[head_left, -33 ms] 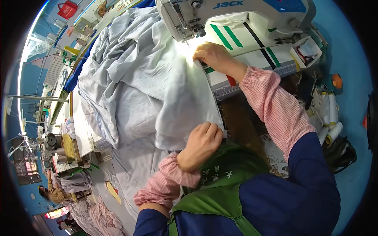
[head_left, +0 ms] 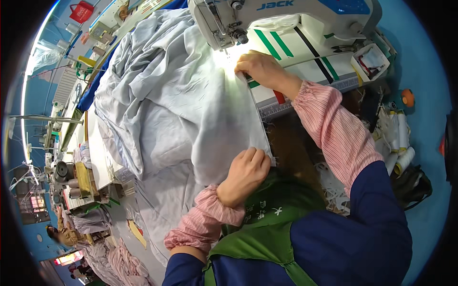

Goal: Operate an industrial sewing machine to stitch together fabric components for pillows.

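A large pale grey-blue cloth (head_left: 167, 100) lies bunched over the sewing table, its right edge running from the needle area down toward my lap. Above it stands a white sewing machine (head_left: 296, 12), its lamp glaring on the cloth. My right hand (head_left: 261, 69) is closed on the cloth's edge just beside the machine's needle end; the presser foot is lost in the bright light. Nearer to me, my left hand (head_left: 245, 174) pinches the same edge at its lower corner. Between the two hands the edge is stretched nearly straight, with loose threads along it.
A small white box (head_left: 369, 63) with odds and ends stands at the table's right end. White thread cones (head_left: 403, 159) and an orange spool (head_left: 407, 97) lie beyond my right arm. A ruler strip (head_left: 274, 109) edges the table. Other machines and cloth heaps (head_left: 126, 264) fill the left side.
The cloth between my hands has shifted very slightly, its fold near my left hand moving a little right. Both hands keep nearly the same place and grip.
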Demonstrator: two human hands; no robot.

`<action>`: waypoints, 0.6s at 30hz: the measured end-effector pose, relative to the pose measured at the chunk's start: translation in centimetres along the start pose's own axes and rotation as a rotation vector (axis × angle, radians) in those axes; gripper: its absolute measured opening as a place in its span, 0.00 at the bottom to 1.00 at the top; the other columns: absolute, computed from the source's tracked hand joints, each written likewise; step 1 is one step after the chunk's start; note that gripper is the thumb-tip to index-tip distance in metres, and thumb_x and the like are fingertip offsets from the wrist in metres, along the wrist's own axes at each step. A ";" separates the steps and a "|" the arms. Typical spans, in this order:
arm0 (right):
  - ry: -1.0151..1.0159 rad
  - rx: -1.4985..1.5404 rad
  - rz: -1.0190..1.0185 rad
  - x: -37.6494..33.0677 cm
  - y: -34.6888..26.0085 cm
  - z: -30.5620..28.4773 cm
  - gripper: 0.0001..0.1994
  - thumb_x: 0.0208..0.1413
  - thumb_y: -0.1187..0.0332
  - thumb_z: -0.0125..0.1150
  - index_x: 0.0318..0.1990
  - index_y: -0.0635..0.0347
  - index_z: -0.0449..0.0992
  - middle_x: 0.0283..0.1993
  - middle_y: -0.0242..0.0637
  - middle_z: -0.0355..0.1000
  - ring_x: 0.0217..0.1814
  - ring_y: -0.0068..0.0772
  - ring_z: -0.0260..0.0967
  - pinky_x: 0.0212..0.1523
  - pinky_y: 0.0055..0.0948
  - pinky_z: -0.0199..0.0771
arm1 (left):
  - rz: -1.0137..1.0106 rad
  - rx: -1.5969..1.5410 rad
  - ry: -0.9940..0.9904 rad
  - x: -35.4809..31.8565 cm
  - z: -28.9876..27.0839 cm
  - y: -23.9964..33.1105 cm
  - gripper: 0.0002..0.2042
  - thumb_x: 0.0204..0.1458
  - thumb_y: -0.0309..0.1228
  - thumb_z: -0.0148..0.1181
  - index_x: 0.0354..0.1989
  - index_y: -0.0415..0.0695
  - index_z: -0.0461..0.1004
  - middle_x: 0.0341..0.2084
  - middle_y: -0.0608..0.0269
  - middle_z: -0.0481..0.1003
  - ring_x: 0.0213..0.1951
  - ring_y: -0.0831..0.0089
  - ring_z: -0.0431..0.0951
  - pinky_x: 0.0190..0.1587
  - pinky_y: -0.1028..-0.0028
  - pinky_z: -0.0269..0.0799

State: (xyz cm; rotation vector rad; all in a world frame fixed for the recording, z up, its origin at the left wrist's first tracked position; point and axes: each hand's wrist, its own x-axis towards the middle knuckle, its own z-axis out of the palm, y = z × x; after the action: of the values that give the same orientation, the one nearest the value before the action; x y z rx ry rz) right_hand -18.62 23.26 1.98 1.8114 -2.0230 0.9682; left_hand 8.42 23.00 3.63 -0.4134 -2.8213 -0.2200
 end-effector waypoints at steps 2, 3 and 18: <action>0.055 -0.026 0.028 -1.0 -0.3 -0.8 0.07 0.48 0.77 0.58 0.34 0.55 0.80 0.38 0.27 0.77 0.44 0.35 0.72 0.45 0.31 0.73 | -0.035 0.002 0.011 0.0 1.5 -0.1 0.07 0.38 0.26 0.56 0.28 0.41 0.70 0.25 0.62 0.63 0.29 0.68 0.67 0.32 0.71 0.68; 0.076 -0.040 -0.028 -1.6 -0.7 -1.0 0.08 0.48 0.78 0.57 0.34 0.56 0.80 0.39 0.26 0.77 0.42 0.33 0.71 0.45 0.30 0.74 | -0.041 -0.003 0.016 0.0 1.7 -0.2 0.07 0.38 0.26 0.56 0.28 0.41 0.69 0.25 0.62 0.63 0.29 0.68 0.67 0.33 0.71 0.69; -0.012 -0.051 -0.024 -2.2 -0.9 0.0 0.10 0.48 0.76 0.57 0.38 0.56 0.81 0.45 0.22 0.77 0.43 0.31 0.68 0.48 0.27 0.72 | -0.020 -0.034 0.016 1.5 2.4 -3.1 0.06 0.39 0.28 0.56 0.27 0.41 0.70 0.26 0.62 0.63 0.31 0.67 0.67 0.34 0.71 0.67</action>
State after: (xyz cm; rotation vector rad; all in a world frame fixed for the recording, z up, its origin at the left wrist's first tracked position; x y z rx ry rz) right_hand -17.31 25.03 0.97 1.8146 -2.0097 0.8935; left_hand 5.52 20.94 1.51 -0.3896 -2.8101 -0.2743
